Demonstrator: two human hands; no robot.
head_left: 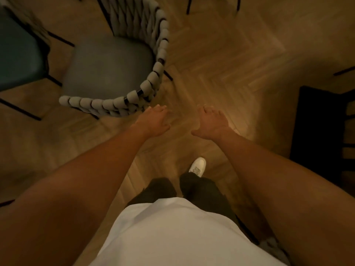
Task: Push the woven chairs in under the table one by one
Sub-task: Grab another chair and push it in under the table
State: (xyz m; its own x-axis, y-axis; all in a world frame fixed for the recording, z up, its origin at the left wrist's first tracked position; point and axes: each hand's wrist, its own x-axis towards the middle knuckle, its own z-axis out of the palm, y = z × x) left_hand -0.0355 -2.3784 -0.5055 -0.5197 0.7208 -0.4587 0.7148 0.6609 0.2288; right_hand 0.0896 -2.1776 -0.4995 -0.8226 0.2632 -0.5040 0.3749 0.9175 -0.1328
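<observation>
Reaching forward over the herringbone wooden floor [221,64], the left hand [153,121] hangs flat-fingered and empty just beside the curved back of the grey rope-woven chair with a round grey seat [107,68], while the right hand [213,123], likewise spread and empty, hovers farther from that chair.

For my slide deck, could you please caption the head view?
Both hands, left hand and right hand, reach open toward the woven chair on the herringbone floor.
</observation>
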